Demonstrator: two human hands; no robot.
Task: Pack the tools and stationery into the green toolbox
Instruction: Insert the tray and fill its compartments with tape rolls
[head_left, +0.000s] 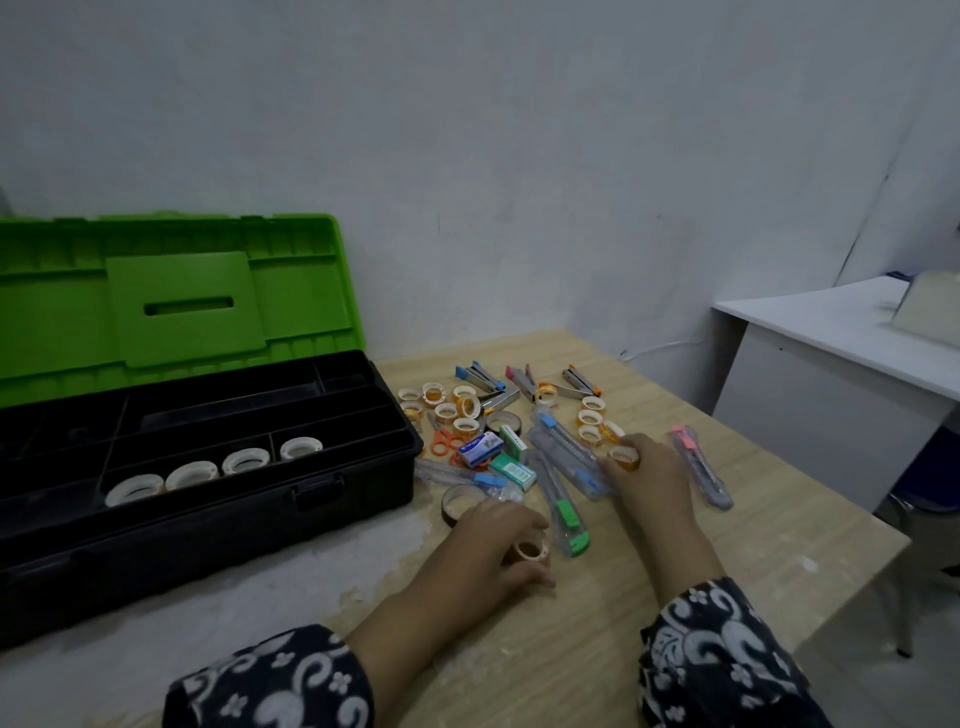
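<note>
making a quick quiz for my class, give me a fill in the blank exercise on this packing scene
1. The toolbox lid is ____ in colour.
2. The front tray compartment already holds ____ tape rolls in a row.
3. The right hand holds a small roll of ____.
4. The scissors beside the toolbox have ____ handles.

Missing words: green; four; tape; orange

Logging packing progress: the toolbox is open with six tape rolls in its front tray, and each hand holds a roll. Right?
Not quite. The head view shows four tape rolls in the toolbox tray, not six. The left hand and right hand do each hold a roll.
</note>
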